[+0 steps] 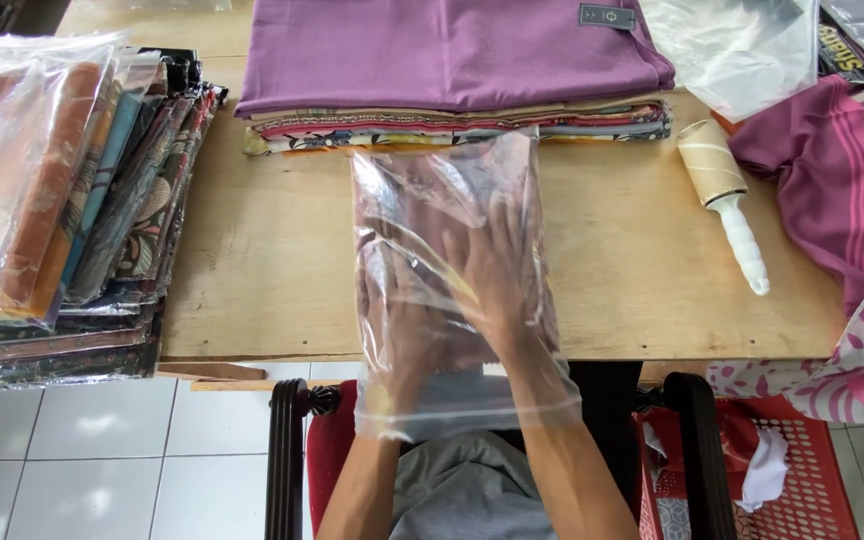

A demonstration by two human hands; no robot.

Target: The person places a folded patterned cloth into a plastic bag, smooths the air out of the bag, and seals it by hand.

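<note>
Nearest: left hand (397,325) and right hand (502,275), both pushed inside a clear plastic bag (447,290) lying on the wooden worktop (632,250), bag mouth over the near edge. Fingers spread flat on a folded dark cloth (422,215) already deep in the bag; the mouth is unsealed. Left: stack of bagged cloths (42,200), packing done. Right: lint roller (727,195). Far: unbagged folded cloth pile (452,65), apparently still to pack.

Clear plastic bag (447,270) mid-table, bagged fabrics (47,200) left (grey label (607,16) atop purple cloth (452,50)).
</note>
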